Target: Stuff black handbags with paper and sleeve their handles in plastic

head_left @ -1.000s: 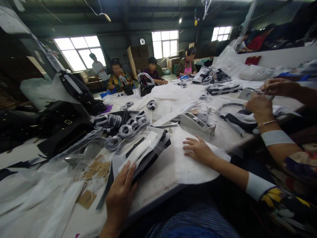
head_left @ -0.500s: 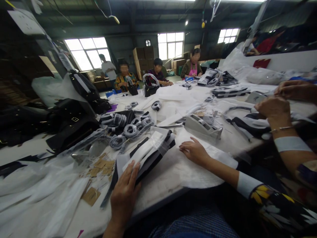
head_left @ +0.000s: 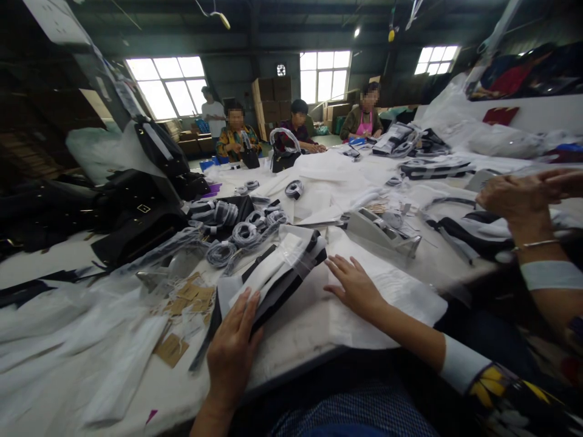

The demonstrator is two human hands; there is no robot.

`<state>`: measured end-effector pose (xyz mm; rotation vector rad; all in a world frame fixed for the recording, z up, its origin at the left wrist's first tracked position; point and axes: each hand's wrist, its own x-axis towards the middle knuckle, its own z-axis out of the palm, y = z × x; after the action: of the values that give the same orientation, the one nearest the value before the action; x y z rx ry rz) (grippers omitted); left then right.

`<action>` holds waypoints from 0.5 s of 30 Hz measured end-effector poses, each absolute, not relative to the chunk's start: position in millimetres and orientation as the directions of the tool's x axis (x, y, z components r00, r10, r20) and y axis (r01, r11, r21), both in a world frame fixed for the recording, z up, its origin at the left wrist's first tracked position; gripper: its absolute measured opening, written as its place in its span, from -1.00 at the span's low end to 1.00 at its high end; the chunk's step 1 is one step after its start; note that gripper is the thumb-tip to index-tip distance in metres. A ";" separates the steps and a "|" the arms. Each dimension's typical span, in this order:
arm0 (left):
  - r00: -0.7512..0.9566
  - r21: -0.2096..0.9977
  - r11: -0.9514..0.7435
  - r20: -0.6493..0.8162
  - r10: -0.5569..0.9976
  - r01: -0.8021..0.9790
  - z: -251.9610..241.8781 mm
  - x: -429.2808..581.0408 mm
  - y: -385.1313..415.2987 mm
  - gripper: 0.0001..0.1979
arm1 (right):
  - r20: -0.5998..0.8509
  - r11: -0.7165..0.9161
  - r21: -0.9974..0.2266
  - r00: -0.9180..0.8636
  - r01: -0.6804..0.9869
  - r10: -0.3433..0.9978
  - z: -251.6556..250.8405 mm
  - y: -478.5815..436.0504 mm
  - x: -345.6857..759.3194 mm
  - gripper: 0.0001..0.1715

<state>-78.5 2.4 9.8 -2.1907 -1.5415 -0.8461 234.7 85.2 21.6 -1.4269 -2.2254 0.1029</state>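
Note:
A folded bundle of black straps [head_left: 295, 267], padded with white foam and bound with clear tape, lies slanted on the table before me. My left hand [head_left: 234, 349] holds its near end, fingers over the top and thumb along the near side. The bundle's lower tip is partly hidden by that hand. Just right of the bundle, my right hand [head_left: 357, 288] is open and empty, its spread fingers pointing left. Under and beside it lies a white foam sheet [head_left: 401, 315]. A grey tape dispenser [head_left: 380, 233] stands behind this hand.
Coiled wrapped straps [head_left: 246, 233] lie behind the bundle. Brown tags [head_left: 194, 294] with strings are on the left, near white foam sheets [head_left: 50, 370]. Black bags [head_left: 136, 224] are piled at far left. A co-worker's hands [head_left: 523, 197] are close by on the right; others sit across the table.
My right hand has turned slightly, with its fingers more spread and closer to the bundle. The left hand stays on the bundle. The view has shifted a little.

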 end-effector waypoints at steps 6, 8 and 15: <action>0.223 0.067 -0.347 0.649 0.727 0.935 11.1 -76.5 2.3 -0.35 | 0.292 0.405 -0.237 -0.333 0.883 0.897 18.0 119.0 256.3 -0.76; 0.223 0.072 -0.352 0.652 0.724 0.933 11.4 -75.9 2.8 -0.36 | 0.321 0.390 -0.235 -0.308 0.890 0.896 23.9 119.6 253.1 -0.74; 0.223 0.071 -0.357 0.665 0.712 0.931 12.2 -76.8 4.8 -0.36 | 0.445 0.503 -0.364 -0.328 0.784 0.833 38.0 85.5 218.6 -0.78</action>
<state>-76.8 4.8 12.2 -2.1598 -1.5277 -0.8862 218.6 85.5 38.0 -1.3194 -2.1623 0.1099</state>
